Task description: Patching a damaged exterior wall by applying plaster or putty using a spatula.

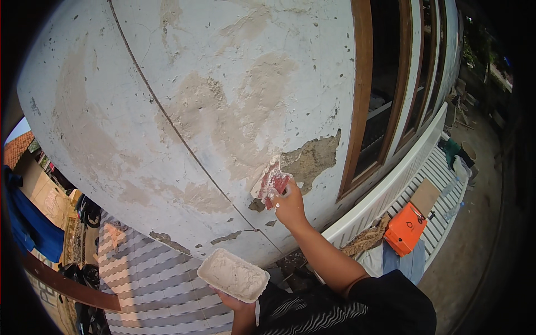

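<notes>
My right hand (291,209) grips a red putty spreader (273,183) smeared with pale filler. Its blade lies against the white wall (318,95), at the left edge of a bare grey patch (317,163) where the paint has come off. Lower down, my left hand (233,302) supports a white rectangular tub (215,286) from beneath, fingers partly hidden under it. Thick off-white filler (237,273) covers the inside of the tub. Beige filler patches (223,120) spread over the wall up and left of the spreader.
A thin cord (167,116) runs slantwise down the wall. To the right are brown-framed windows (360,95) and a white slatted bench (441,192) bearing an orange bag (406,229) and cloths. Striped tiles (151,279) cover the floor at lower left, near a brown beam (72,285).
</notes>
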`<action>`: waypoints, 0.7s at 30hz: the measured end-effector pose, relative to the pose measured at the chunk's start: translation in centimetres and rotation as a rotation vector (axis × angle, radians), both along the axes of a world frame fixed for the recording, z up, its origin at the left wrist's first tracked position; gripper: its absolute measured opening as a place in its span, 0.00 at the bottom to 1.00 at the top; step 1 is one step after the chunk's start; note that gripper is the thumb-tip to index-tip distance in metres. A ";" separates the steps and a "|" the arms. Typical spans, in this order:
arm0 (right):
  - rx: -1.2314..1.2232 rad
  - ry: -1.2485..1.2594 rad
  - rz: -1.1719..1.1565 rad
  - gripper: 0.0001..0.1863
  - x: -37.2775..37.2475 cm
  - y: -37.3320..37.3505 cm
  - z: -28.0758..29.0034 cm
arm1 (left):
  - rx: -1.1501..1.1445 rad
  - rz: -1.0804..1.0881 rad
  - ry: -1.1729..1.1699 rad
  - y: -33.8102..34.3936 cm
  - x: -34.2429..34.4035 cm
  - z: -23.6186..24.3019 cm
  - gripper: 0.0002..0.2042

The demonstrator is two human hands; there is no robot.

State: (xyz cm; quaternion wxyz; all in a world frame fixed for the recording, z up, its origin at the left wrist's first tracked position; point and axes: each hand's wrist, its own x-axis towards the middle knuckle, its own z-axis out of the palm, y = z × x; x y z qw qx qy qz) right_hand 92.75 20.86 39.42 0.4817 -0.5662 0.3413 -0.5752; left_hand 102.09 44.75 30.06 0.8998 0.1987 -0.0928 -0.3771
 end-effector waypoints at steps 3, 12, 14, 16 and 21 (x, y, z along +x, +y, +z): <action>0.207 -0.221 0.118 0.09 -1.5 0.3 -0.6 | -0.021 -0.023 -0.018 -0.3 -0.2 0.3 0.29; -0.033 0.197 -0.146 0.11 -3.1 -1.6 -1.0 | -0.029 -0.047 -0.084 -0.3 -0.5 1.0 0.29; -0.083 0.333 -0.131 0.15 -2.2 -0.9 0.1 | -0.024 -0.044 -0.098 -0.4 -0.5 1.2 0.29; -0.083 0.413 -0.132 0.14 -0.9 -0.3 0.9 | -0.027 -0.024 -0.113 -0.6 -0.7 1.4 0.29; -0.184 0.584 -0.077 0.23 0.9 1.8 1.9 | -0.011 -0.031 -0.065 -0.5 -0.9 1.0 0.29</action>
